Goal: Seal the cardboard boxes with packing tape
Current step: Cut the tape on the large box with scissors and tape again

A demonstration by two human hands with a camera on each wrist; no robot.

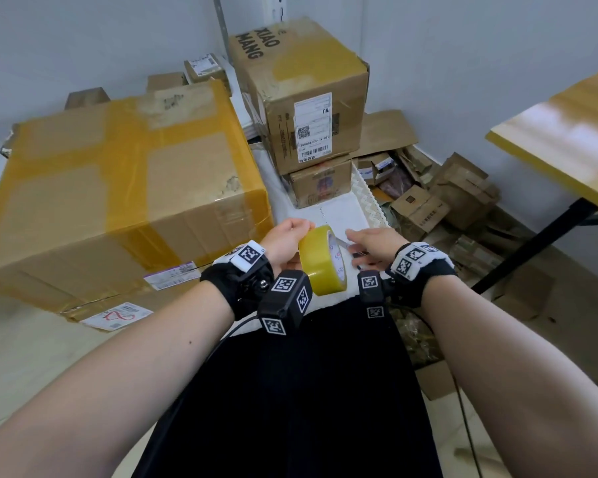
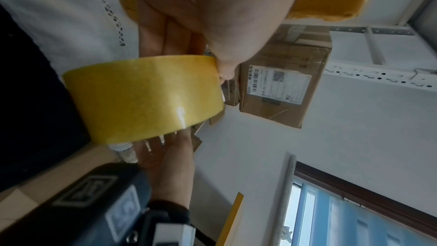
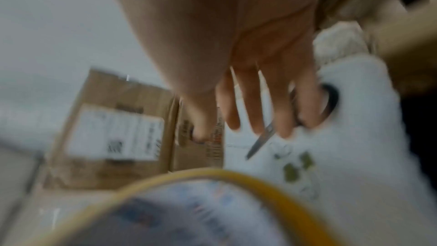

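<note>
My left hand (image 1: pixel 287 239) grips a roll of yellow packing tape (image 1: pixel 321 260), held on edge above a white cloth; thumb and fingers (image 2: pixel 189 25) clamp the tape roll (image 2: pixel 141 98). My right hand (image 1: pixel 366 244) hovers just right of the roll, fingers (image 3: pixel 248 100) stretched straight over a pair of scissors (image 3: pixel 260 143) lying on the cloth. The scissors' blades (image 1: pixel 341 241) poke out under that hand. A large cardboard box (image 1: pixel 118 188) crossed with yellow tape stands at the left. A labelled box (image 1: pixel 301 88) sits on a smaller box (image 1: pixel 321 184) behind.
The white cloth (image 1: pixel 339 215) covers the narrow surface in front of me. Flattened and small cartons (image 1: pixel 428 194) are heaped on the floor at the right. A wooden table top (image 1: pixel 567 132) on black legs juts in from the right. White walls close the corner.
</note>
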